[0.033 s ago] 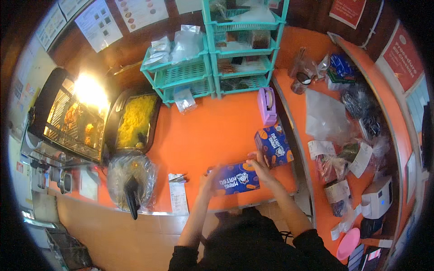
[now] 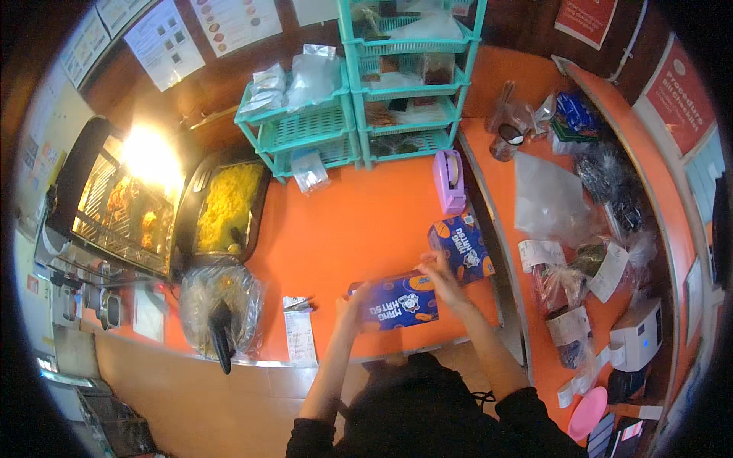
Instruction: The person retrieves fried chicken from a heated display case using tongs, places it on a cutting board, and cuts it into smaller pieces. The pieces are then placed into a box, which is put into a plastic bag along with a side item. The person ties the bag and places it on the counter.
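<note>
A long blue cardboard food box [image 2: 405, 302] with white and orange print lies at the counter's front edge, before my body. My left hand [image 2: 352, 309] grips its left end, the fingers blurred and partly hidden. At the box's far right corner, my right hand [image 2: 444, 281] has its fingers bent around the edge. Just beyond that hand sits a second blue box [image 2: 467, 248] of the same print, set at a slant. What is inside the boxes cannot be seen.
On the orange counter [image 2: 328, 229] stand a purple tape dispenser [image 2: 450, 183], teal basket racks [image 2: 305, 126], a tray of yellow food [image 2: 229, 202], and a lit glass warmer [image 2: 122, 202]. A black-handled tool [image 2: 221, 336] rests on a plastic-covered container near a paper receipt [image 2: 301, 336]. Bagged goods [image 2: 553, 282] line the right counter.
The fingers of my right hand have shifted slightly at the box's corner. Both boxes stay in place.
</note>
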A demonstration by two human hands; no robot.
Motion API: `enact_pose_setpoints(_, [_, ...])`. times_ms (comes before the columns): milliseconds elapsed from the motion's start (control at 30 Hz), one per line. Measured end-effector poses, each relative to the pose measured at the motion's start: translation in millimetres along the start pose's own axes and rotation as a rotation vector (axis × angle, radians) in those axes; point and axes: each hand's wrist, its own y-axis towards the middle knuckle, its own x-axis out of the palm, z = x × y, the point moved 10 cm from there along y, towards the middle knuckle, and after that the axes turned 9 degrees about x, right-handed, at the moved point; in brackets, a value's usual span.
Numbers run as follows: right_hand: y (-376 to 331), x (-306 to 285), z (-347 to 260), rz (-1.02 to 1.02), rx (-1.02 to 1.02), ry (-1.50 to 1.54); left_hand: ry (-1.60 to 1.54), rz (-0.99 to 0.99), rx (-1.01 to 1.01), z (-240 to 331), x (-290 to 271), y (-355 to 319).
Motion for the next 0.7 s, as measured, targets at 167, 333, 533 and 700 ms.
enact_pose_setpoints(167, [107.2, -147.0, -4.8, 0.534, -0.157, -0.069, -0.112, 0.09, 0.142, 34.4, 15.2, -11.4])
enact_pose_setpoints(333, [219.2, -147.8, 31.0, 0.395, 0.277, -0.655, -0.004, 0.031, 0.35, 63.8, 27.6, 0.2])
enact_pose_setpoints(533, [229.8, -135.0, 84.3, 0.156, 0.404, 0.241, 0.025, 0.044, 0.324, 81.5, 41.9, -12.9])
enact_pose_setpoints(700, [177.7, -133.2, 53.4, 0.107, 0.334, -0.019, 0.016, 0.095, 0.367, 76.9, 30.1, -11.2])
